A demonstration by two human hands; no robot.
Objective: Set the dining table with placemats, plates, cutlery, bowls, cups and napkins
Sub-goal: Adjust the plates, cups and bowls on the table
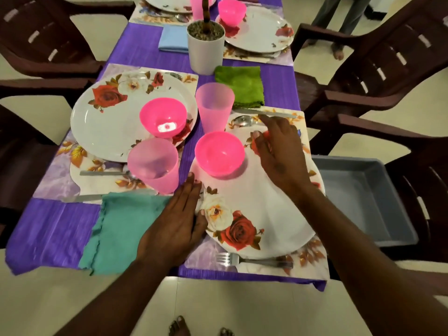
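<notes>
Left hand: the left hand [173, 223] lies flat, fingers straight, pressing the near-left rim of the round white plate with red roses [261, 214]; it overlaps the teal cloth napkin [118, 229].
Right hand: the right hand [278, 151] rests spread on the plate's far-right side, gripping nothing, forefinger by the steel spoon [242, 120].
Pink plastic bowl [219, 154]: on the plate, between both hands.
Steel fork [252, 260]: on the floral placemat [312, 263], just beside the plate's near rim.

Purple-covered table [278, 88], floral placemats [60, 170], napkins [116, 229], white pot [206, 54], perhaps planter.

Bowl [219, 153] on plate [266, 209], fork [252, 260] before it
</notes>
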